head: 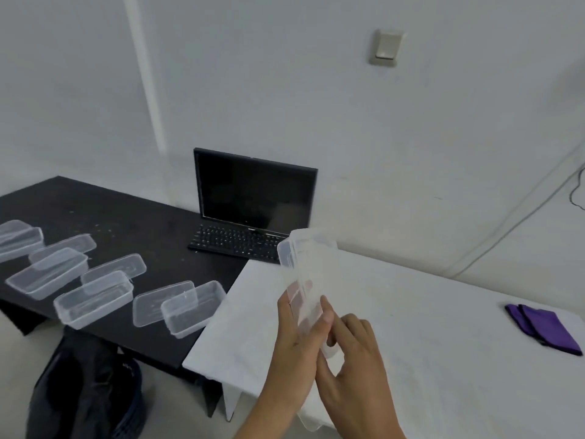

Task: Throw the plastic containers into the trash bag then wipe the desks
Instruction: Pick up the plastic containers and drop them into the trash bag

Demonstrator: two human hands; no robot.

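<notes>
I hold a clear plastic container (308, 270) upright over the white desk (443, 327). My left hand (296, 337) grips its lower left edge with the thumb on its face. My right hand (351, 353) touches its lower right side, fingers bent against it; another clear piece hangs below my hands near the desk edge. Several clear containers and lids (95, 296) lie on the black desk (133, 223) at the left. A black trash bag (85, 391) sits on the floor under that desk's front edge.
A black monitor (254, 194) and keyboard (234, 245) stand at the black desk's far right. A folded purple cloth (544, 327) lies on the white desk's right side. A light switch (384, 47) is on the wall, and a cable (506, 236) runs down the right wall.
</notes>
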